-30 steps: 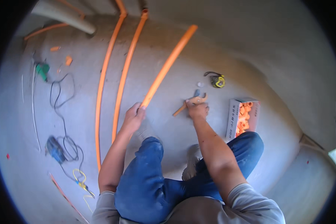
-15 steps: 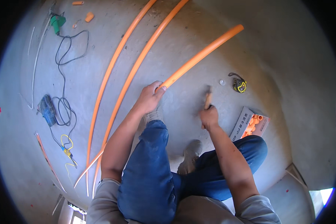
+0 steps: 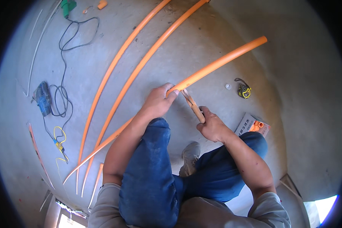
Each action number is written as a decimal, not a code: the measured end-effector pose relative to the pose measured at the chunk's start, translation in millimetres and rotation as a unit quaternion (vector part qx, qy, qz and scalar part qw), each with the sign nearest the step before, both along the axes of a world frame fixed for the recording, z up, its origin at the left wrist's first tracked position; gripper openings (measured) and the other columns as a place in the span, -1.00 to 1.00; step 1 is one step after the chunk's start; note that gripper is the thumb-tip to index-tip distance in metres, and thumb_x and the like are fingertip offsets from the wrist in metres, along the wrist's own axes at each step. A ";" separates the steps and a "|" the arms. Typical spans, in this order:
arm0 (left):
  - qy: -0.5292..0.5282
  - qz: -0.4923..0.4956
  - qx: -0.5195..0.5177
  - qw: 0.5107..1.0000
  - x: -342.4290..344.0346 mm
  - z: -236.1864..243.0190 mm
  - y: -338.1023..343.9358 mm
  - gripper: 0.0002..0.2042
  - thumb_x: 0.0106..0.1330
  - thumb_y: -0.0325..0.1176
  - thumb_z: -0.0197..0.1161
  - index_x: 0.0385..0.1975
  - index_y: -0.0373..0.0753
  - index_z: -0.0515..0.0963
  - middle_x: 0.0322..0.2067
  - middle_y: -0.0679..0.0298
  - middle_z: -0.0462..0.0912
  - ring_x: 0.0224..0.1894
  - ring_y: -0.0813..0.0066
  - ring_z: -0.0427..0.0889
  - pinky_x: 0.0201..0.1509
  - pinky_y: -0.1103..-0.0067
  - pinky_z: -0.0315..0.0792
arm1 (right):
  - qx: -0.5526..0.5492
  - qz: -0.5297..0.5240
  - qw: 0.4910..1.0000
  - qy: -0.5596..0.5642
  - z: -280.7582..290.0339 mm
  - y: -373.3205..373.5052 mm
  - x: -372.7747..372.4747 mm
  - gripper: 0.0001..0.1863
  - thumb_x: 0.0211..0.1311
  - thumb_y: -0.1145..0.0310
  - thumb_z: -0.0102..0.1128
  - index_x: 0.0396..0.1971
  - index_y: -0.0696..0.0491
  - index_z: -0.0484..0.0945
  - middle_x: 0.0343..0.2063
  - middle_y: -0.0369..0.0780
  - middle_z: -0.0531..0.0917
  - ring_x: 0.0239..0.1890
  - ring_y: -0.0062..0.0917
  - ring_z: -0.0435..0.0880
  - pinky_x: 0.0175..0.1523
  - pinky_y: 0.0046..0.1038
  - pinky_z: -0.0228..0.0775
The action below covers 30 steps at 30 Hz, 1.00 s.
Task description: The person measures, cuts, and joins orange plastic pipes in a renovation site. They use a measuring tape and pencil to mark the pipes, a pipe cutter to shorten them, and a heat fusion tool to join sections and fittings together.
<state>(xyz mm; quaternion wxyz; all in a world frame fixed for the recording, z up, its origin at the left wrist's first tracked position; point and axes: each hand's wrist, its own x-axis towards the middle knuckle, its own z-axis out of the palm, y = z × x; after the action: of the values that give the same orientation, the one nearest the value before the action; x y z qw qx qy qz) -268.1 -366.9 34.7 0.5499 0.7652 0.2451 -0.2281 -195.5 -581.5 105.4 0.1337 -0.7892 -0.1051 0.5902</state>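
Note:
In my left hand point(image 3: 159, 100), fingers closed around it, is a long orange plastic pipe point(image 3: 220, 64). It slants from the lower left, past my left forearm, up to the right. My right hand point(image 3: 212, 125) grips the wooden handle of what looks like a hammer point(image 3: 194, 108). The tool's far end meets the underside of the pipe just right of my left fingers. Its head is mostly hidden there, so I cannot tell whether it touches the pipe.
Two more orange pipes point(image 3: 119, 51) lie left on the grey floor. A tape measure point(image 3: 244, 90) and an open box of orange fittings point(image 3: 247, 123) are right. Far left are a blue power tool point(image 3: 43, 99), black cable point(image 3: 64, 68) and green tool point(image 3: 67, 7).
My right hand has brought the wooden-handled tool left, up against the pipe. The pipe's upper end has swung right and down in the view. My head view has shifted slightly.

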 end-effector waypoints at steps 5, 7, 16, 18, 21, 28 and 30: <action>0.015 -0.014 0.010 1.000 -0.2 8.5 -4.8 -0.53 0.35 -0.10 0.12 0.03 -0.42 0.50 -0.19 -0.18 0.65 -0.07 -0.08 0.63 0.04 0.28 0.46 | 0.007 -0.009 0.999 0.033 0.8 7.2 -1.7 -0.23 0.10 0.39 0.10 0.35 0.22 0.09 -0.01 0.22 0.54 0.09 0.01 0.55 0.18 -0.23 0.40; 0.019 -0.028 0.023 0.999 -1.4 10.0 -2.6 -0.54 0.34 -0.11 0.14 0.02 -0.41 0.52 -0.19 -0.18 0.66 -0.07 -0.08 0.63 0.05 0.29 0.45 | 0.050 0.010 0.999 -0.012 -5.2 6.8 -7.7 -0.22 0.10 0.40 0.10 0.35 0.25 0.07 0.04 0.23 0.52 0.13 0.03 0.51 0.22 -0.23 0.37; 0.075 -0.034 -0.041 0.996 2.4 5.6 -6.8 -0.58 0.30 -0.12 0.19 -0.09 -0.41 0.57 -0.29 -0.05 0.68 -0.22 0.12 0.67 -0.09 0.39 0.48 | 0.078 0.031 0.995 -0.059 -7.7 7.9 -10.1 -0.21 0.05 0.45 0.05 0.30 0.44 0.07 0.15 0.27 0.42 0.25 0.01 0.41 0.35 -0.28 0.24; 0.067 -0.043 -0.039 0.996 -5.5 -2.4 -8.0 -0.59 0.30 -0.13 0.18 -0.10 -0.41 0.57 -0.31 -0.03 0.68 -0.24 0.15 0.67 -0.10 0.41 0.48 | 0.107 0.030 0.993 -0.048 -9.3 2.9 -12.5 -0.22 0.05 0.45 0.06 0.30 0.45 0.07 0.14 0.28 0.41 0.24 0.01 0.41 0.34 -0.27 0.25; 0.050 -0.034 -0.043 0.997 -7.7 -5.6 -9.3 -0.61 0.30 -0.14 0.17 -0.12 -0.41 0.58 -0.35 0.02 0.68 -0.28 0.21 0.66 -0.14 0.42 0.48 | 0.092 0.045 0.994 -0.034 -6.7 6.9 -11.5 -0.23 0.05 0.45 0.06 0.29 0.45 0.09 0.09 0.28 0.45 0.20 0.01 0.45 0.32 -0.28 0.26; 0.006 -0.017 -0.053 0.998 -9.5 -3.9 -12.0 -0.60 0.30 -0.14 0.15 -0.17 -0.44 0.55 -0.40 0.02 0.66 -0.30 0.30 0.65 -0.18 0.42 0.46 | 0.030 0.047 0.997 -0.059 -4.1 10.8 -8.8 -0.45 0.13 0.38 0.12 0.12 0.29 0.32 0.05 0.11 0.50 0.18 -0.08 0.48 0.26 -0.12 0.32; -0.019 -0.022 -0.059 0.998 -7.1 3.2 -14.3 -0.59 0.29 -0.13 0.16 -0.19 -0.45 0.55 -0.39 0.01 0.66 -0.29 0.28 0.66 -0.18 0.43 0.46 | 0.015 0.046 0.998 -0.041 -2.9 10.5 -7.9 -0.44 0.14 0.32 0.15 0.12 0.28 0.32 0.09 0.08 0.48 0.21 -0.13 0.46 0.25 -0.07 0.31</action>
<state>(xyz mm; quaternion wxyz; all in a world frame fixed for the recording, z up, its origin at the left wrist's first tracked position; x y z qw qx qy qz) -275.1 -381.2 37.9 0.5937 0.7407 0.2036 -0.2396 -203.3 -571.1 102.4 0.1139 -0.8047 -0.1560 0.5613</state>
